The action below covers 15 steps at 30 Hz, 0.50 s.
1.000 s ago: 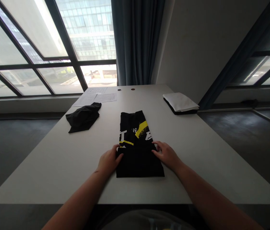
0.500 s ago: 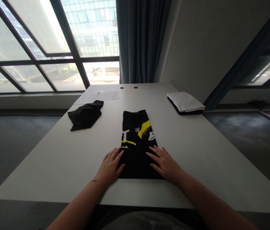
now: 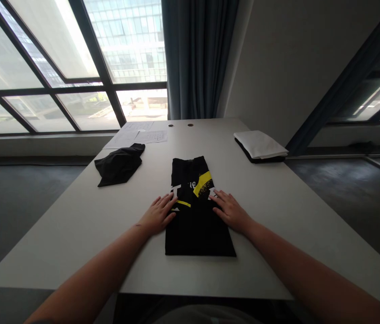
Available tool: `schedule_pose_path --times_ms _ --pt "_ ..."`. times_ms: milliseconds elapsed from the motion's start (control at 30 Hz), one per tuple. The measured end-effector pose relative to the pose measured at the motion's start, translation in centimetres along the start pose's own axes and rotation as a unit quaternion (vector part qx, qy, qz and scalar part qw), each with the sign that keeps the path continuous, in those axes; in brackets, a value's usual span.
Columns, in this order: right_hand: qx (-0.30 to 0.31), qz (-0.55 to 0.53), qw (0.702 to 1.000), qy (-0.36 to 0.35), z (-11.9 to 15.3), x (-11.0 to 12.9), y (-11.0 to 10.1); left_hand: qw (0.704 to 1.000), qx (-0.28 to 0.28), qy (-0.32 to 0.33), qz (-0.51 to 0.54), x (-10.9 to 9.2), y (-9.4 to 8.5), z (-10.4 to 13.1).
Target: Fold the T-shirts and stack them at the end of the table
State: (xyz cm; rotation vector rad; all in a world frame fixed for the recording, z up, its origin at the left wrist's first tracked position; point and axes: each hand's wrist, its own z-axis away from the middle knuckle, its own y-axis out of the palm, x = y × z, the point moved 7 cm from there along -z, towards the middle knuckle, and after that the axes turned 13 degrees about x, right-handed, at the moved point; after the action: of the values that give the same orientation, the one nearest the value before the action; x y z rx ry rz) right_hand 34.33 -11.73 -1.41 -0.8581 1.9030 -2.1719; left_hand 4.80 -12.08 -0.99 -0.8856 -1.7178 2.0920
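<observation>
Black garment (image 3: 199, 231): folded into a long, flat panel, lying in the middle of the table (image 3: 203, 275), between the two hands; the near part is plain black, the far part carries a white and yellow print.
Left hand (image 3: 159, 213): released, fingers extended and palm down, the fingertips resting on the garment's left edge beside a white letter and a thin yellow stripe; it grasps nothing.
Right hand (image 3: 233, 212): released too, fingers spread, the tips touching the garment's right edge by white lettering, below the broad yellow band.
Dark cloth (image 3: 120, 165): crumpled, on the left of the table, well apart from the left hand.
Paper sheets (image 3: 152, 136): flat at the far left, just beyond the dark cloth, some with faint marks.
White cloth (image 3: 260, 143): folded, at the table's right edge, on top of a black folded piece (image 3: 266, 160).
Far end: two small round fittings (image 3: 190, 125) in the tabletop.
Behind: a blue-grey curtain (image 3: 199, 58) beside a large window (image 3: 136, 49).
</observation>
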Motion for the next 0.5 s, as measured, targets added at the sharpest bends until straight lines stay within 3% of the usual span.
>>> schedule_pose_path --times_ms 300,400,500 --pt "-0.008 -0.05 0.997 0.049 -12.8 -5.7 -2.6 0.991 -0.049 -0.103 0.07 8.6 -4.5 -14.9" --pt "-0.036 -0.11 0.992 0.054 -16.0 -7.0 -3.8 0.99 -0.062 -0.099 0.077 10.4 -5.3 -18.2" --pt "-0.064 -0.143 0.986 0.054 -17.9 -8.0 -4.6 0.991 -0.073 -0.083 0.081 11.4 -5.5 -19.8"
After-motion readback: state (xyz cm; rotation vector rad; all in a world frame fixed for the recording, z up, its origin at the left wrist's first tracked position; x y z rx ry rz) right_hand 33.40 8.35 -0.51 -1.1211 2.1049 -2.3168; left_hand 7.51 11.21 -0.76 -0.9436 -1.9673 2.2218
